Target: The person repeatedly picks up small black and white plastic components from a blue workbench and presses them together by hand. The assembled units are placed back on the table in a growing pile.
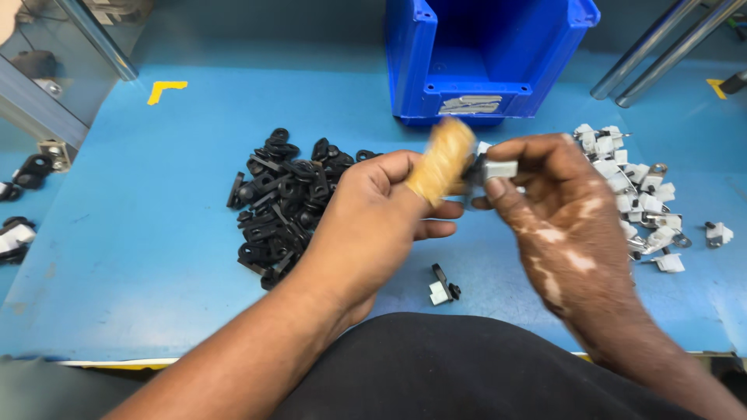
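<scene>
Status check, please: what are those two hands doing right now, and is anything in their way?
Left hand and right hand meet, pinching a small white and black clip. Black parts pile left, white clips right, blue bin behind. Nothing between them.

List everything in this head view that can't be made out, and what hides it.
- Small white and black part between both hands: mostly covered by right hand fingers, shape unclear.
- Left hand taped thumb: motion-blurred.
- Blue plastic bin: top cut off by the frame edge, contents unseen.
- Black pieces at left edge: cut off.
</scene>
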